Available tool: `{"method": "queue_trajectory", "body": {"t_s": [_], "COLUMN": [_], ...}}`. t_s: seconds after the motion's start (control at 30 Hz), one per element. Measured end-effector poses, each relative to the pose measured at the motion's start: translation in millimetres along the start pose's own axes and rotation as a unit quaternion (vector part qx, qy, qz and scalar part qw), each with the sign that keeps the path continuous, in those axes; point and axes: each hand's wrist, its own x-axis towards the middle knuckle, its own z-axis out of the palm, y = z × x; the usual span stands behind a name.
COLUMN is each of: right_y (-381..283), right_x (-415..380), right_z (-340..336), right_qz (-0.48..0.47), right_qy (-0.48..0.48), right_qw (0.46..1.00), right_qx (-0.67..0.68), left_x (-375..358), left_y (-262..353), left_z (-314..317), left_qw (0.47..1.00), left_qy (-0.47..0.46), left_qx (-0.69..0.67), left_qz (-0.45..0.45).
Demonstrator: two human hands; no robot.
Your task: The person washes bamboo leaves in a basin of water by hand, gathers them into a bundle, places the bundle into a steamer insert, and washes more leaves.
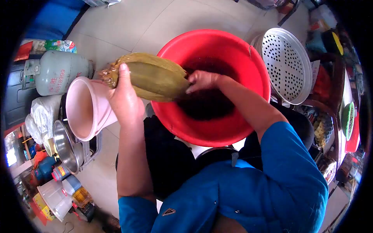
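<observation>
A thick bundle of long greenish-brown leaves (157, 77) lies lengthwise across the left rim of a big red tub (248, 73), held above it. My left hand (126, 99) grips the bundle near its ragged brown left end, thumb on top. At the bundle's right end, over the tub, my right hand (204, 80) has its fingers curled against the leaf tips; what they pinch, if anything, is too small to make out. Inside the tub the contents look dark, and their detail is hidden in shadow.
Left of the tub are a pink bucket (81, 108), a steel bowl (68, 145) and a grey gas cylinder (62, 72). To the right stands a perforated metal steamer tray (285, 66). Bottles and a white container (56, 198) are at the lower left.
</observation>
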Motion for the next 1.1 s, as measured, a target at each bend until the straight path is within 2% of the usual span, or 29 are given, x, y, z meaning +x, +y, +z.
{"method": "queue_trajectory", "body": {"t_s": [0.03, 0.1, 0.13, 0.2, 0.23, 0.3, 0.37, 0.4, 0.43, 0.47, 0.5, 0.53, 0.57, 0.6, 0.63, 0.67, 0.7, 0.73, 0.77, 0.83, 0.87, 0.93, 0.97, 1.03, 1.07, 1.1], "right_y": [5, 5, 3, -3, -15, -43, -85, -96, -100, -94, -80, -62, -36, -4, 14, 43, 50, 57, 78, 116, 130, 140, 147, 137, 134, 135], "right_x": [-7, 0, -3, -5, -5, -9, -5, 5, 19, 35, 47, 53, 64, 69, 59, 56, 45, 38, 39, 42, 41, 41, 39, 28, 24, 20], "right_z": [7, 8, 6, -11, -16, -10, 16, 34, 49, 61, 72, 72, 82, 83, 65, 53, 28, 8, -1, -1, -3, -9, -8, -10, -7, -1], "right_qz": [0.036, 0.086, 0.087, 0.081, 0.080, 0.044, -0.093, -0.147, -0.194, -0.148, -0.099, -0.041, 0.031, 0.049, 0.061, 0.024, 0.049, 0.084, 0.051, -0.010, -0.012, -0.006, -0.004, 0.181, 0.181, 0.145], "right_qy": [-0.001, -0.032, -0.034, -0.053, -0.052, 0.179, 0.322, 0.266, 0.195, 0.150, 0.102, 0.094, 0.150, 0.166, 0.200, 0.290, 0.355, 0.394, 0.461, 0.312, 0.312, 0.099, 0.095, 0.134, 0.132, 0.177], "right_qw": [0.999, 0.991, 0.991, 0.946, 0.946, 0.930, 0.919, 0.953, 0.933, 0.902, 0.849, 0.843, 0.863, 0.926, 0.978, 0.954, 0.931, 0.915, 0.885, 0.943, 0.943, 0.988, 0.988, 0.952, 0.952, 0.971], "right_qx": [0.030, -0.094, -0.091, -0.308, -0.310, -0.318, -0.208, 0.013, 0.233, 0.376, 0.509, 0.528, 0.482, 0.336, 0.023, -0.068, -0.070, 0.040, -0.036, 0.112, 0.112, 0.120, 0.123, 0.209, 0.207, 0.071], "left_x": [1, 7, 8, 14, 15, 15, 15, 14, 11, 8, 6, 7, 7, 6, 5, 4, 0, -2, -2, -5, -3, 2, 3, 5, 6, 6], "left_y": [4, 3, 0, -1, 1, -2, -13, -13, -12, -11, -11, -11, -11, -9, -5, -2, 0, 3, 4, 1, -3, -6, -8, -11, -10, -9], "left_z": [-1, -6, -10, -10, -11, -17, -21, -18, -15, -14, -14, -14, -15, -16, -14, -13, -14, -13, -10, -9, -11, -9, -10, -12, -10, -8], "left_qw": [0.999, 0.998, 0.998, 0.999, 0.999, 0.997, 0.995, 0.995, 0.995, 0.995, 0.995, 0.996, 0.996, 0.996, 0.997, 0.997, 0.997, 0.997, 0.998, 0.996, 0.995, 0.994, 0.994, 0.994, 0.994, 0.993], "left_qy": [0.007, 0.018, 0.020, 0.015, 0.033, 0.059, 0.066, 0.062, 0.061, 0.060, 0.057, 0.051, 0.047, 0.049, 0.044, 0.043, 0.051, 0.031, 0.006, -0.008, -0.036, -0.054, -0.049, -0.067, -0.063, -0.054], "left_qx": [0.004, 0.010, 0.015, 0.016, 0.028, 0.040, 0.064, 0.063, 0.068, 0.075, 0.076, 0.073, 0.071, 0.071, 0.065, 0.059, 0.060, 0.060, 0.058, 0.092, 0.092, 0.089, 0.092, 0.086, 0.085, 0.100], "left_qz": [-0.031, -0.061, -0.055, -0.042, -0.030, -0.023, -0.038, -0.041, -0.041, -0.040, -0.041, -0.030, -0.019, -0.019, -0.019, -0.021, -0.025, -0.030, -0.031, -0.008, -0.014, -0.025, -0.028, -0.020, -0.020, -0.029]}}
